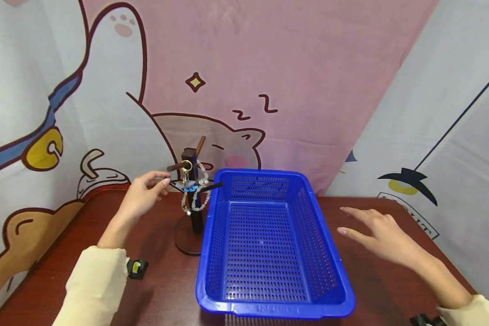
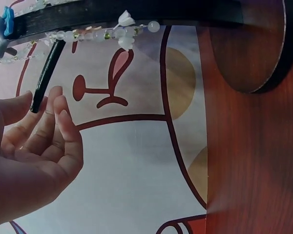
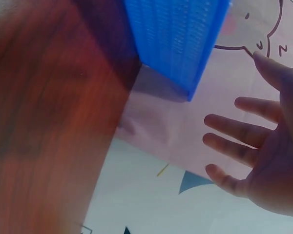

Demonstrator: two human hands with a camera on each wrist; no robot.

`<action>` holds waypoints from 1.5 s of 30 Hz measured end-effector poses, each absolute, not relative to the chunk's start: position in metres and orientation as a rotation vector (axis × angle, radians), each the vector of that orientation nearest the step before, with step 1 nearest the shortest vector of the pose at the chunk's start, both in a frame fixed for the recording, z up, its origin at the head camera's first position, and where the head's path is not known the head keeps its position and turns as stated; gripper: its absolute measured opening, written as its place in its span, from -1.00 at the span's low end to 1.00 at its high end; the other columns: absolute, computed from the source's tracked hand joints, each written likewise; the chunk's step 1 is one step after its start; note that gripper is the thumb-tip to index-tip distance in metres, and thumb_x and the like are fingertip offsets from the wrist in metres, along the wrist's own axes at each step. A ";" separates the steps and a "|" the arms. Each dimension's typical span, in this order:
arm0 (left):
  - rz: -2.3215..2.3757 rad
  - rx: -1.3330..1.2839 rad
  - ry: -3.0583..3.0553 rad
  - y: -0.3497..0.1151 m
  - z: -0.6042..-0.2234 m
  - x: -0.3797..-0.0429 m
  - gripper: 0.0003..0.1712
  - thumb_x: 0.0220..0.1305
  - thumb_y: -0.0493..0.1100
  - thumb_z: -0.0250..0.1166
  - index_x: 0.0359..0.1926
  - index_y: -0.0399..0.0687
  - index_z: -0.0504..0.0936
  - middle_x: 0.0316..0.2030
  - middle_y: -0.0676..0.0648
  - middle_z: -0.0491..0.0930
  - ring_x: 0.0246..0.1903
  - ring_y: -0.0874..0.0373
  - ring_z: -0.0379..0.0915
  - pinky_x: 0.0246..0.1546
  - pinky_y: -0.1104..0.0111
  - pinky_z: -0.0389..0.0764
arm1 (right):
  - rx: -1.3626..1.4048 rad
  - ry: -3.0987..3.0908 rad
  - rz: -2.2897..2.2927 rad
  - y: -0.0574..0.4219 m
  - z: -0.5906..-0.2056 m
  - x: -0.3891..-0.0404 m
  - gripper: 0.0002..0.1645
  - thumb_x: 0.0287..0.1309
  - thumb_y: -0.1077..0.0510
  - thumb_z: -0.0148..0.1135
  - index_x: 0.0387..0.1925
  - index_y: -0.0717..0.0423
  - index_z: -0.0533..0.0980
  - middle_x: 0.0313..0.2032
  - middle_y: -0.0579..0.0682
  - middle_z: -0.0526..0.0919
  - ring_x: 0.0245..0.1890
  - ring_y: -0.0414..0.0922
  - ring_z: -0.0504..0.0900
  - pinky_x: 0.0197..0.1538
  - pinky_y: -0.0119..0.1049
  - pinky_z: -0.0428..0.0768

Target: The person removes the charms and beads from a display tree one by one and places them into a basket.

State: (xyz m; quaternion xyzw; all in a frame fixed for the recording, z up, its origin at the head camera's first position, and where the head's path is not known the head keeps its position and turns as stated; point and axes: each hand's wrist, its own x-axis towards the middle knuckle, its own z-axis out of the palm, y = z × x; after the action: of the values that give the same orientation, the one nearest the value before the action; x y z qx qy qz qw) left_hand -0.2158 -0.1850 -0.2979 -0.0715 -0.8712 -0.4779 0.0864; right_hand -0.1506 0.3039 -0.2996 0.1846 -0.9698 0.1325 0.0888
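Note:
A dark wooden jewelry stand (image 1: 197, 219) with a round base rises at the left of the table, its pegs sticking out several ways. My left hand (image 1: 142, 194) pinches the tip of one black peg (image 2: 47, 75) between thumb and fingers. Pale beaded bracelets (image 1: 195, 206) hang on the stand, with a blue-and-grey piece (image 1: 190, 188) among them and a gold ring-shaped piece (image 1: 186, 165) on a higher peg. My right hand (image 1: 381, 233) hovers right of the blue basket (image 1: 328, 235), fingers spread and holding nothing; the right wrist view shows its palm.
The blue perforated basket stands on the reddish-brown table (image 1: 159, 290), directly right of the stand and overlapping its base in the head view. Behind the table hangs a cartoon-printed cloth (image 1: 309, 90). Black wrist straps (image 1: 137, 268) show by the sleeves.

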 end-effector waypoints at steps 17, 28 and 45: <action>-1.361 -0.156 -2.632 -0.188 -0.295 -0.219 -0.69 0.36 -0.13 0.05 0.00 -0.23 0.50 -0.32 -0.21 0.59 -0.40 0.14 0.46 -0.39 0.37 0.51 | 0.898 -2.821 0.539 0.257 -0.274 -0.171 -0.49 0.19 -0.03 0.16 0.10 0.15 0.44 -0.05 0.07 0.58 0.01 0.06 0.48 -0.02 0.05 0.40; -1.374 -0.195 -2.615 -0.191 -0.298 -0.221 -0.72 0.34 -0.14 0.07 -0.07 -0.26 0.50 -0.32 -0.26 0.60 -0.43 0.19 0.46 -0.40 0.38 0.50 | 1.062 -2.817 0.545 0.217 -0.263 -0.185 -0.51 0.20 -0.01 0.14 0.10 0.16 0.43 -0.14 -0.03 0.59 -0.16 -0.10 0.55 -0.17 -0.13 0.48; -1.349 -0.204 -2.636 -0.190 -0.295 -0.219 -0.74 0.35 -0.17 0.07 -0.06 -0.26 0.48 -0.36 -0.16 0.63 -0.45 0.19 0.47 -0.42 0.35 0.49 | 1.214 -2.791 0.782 0.162 -0.254 -0.205 -0.64 0.15 0.11 0.21 -0.01 0.13 0.51 -0.30 -0.14 0.64 -0.24 -0.22 0.56 -0.25 -0.18 0.50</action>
State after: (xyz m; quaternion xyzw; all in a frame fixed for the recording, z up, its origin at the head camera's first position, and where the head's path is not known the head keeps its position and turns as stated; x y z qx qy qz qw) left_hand -0.2194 -0.1903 -0.2951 -0.0684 -0.8848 -0.4527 0.0867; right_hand -0.2053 0.1625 -0.2536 0.3862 -0.8882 0.2488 -0.0004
